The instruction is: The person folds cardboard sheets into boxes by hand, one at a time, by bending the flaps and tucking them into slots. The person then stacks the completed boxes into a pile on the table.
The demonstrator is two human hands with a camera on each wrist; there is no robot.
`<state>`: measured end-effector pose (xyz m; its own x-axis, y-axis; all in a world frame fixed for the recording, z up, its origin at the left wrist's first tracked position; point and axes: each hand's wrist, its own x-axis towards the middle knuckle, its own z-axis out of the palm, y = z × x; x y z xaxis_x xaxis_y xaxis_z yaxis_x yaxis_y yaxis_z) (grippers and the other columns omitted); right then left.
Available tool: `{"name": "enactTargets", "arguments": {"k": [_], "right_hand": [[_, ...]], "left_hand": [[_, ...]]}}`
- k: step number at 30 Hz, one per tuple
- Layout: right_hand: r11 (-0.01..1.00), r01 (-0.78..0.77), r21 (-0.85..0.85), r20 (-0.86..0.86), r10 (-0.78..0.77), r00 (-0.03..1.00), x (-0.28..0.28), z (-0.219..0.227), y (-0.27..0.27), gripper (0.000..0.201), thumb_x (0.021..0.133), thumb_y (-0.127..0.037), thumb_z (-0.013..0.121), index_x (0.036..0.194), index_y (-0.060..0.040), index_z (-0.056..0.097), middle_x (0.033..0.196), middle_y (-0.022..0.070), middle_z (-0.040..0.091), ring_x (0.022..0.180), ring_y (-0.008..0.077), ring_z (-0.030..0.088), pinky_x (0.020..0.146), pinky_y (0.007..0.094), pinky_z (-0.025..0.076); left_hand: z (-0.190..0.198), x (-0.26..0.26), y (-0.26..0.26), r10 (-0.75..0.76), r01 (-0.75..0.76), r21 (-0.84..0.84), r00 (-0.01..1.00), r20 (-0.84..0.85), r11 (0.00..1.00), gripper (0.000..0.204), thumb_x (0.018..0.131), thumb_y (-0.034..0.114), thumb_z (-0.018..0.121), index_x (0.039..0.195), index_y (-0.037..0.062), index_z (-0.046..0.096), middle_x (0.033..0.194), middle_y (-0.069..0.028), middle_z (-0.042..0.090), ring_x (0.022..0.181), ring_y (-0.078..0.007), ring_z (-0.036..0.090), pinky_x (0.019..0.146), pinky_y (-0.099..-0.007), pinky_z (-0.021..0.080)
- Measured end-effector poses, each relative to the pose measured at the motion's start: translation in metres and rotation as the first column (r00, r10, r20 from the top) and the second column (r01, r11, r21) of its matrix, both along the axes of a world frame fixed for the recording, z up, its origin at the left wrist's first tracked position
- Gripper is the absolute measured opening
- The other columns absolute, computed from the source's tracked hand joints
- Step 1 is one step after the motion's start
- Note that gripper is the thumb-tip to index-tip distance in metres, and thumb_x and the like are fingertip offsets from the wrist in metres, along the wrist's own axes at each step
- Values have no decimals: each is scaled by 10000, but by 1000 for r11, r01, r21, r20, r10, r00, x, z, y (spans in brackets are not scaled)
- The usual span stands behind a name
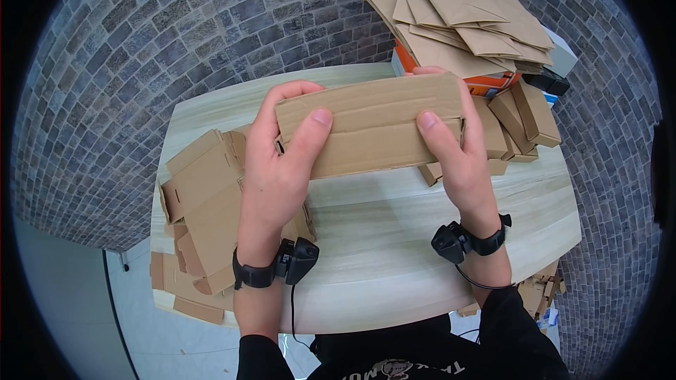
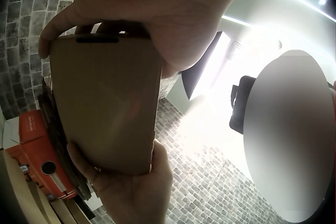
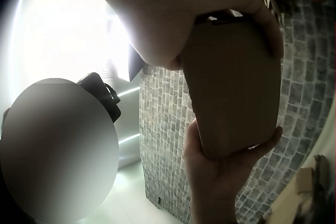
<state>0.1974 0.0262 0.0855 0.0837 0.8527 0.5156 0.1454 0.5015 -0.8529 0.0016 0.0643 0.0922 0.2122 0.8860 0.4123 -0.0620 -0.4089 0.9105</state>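
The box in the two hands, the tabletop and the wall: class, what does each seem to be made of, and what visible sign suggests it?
Box: probably corrugated cardboard, matt brown; faint ridges and creases run along its face.
Tabletop: perhaps wood-look laminate, smooth-looking; pale streaks resemble grain.
Wall: grey brick pattern, rough-looking; real brick or printed covering, I cannot tell.

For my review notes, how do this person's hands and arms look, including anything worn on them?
The left hand and right hand are ungloved. Each wrist wears a black strap carrying an angular black camera, with a thin black cable running from it. Black sleeves end on the arms, well short of the straps.
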Motion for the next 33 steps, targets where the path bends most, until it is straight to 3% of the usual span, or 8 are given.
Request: {"name": "enactTargets", "arguments": {"k": [33], "right_hand": [[998, 25, -64, -22, -27, 999, -4, -3, -2, 356, 920, -172, 555, 1224, -22, 449, 1089, 78, 555, 1011, 130, 518, 895, 281, 415]], "left_hand": [[-7, -1, 4, -23, 23, -59, 1000, -2, 998, 289, 908, 209, 587, 1124, 20, 550, 966, -58, 611, 893, -101, 541, 801, -245, 439]]}}
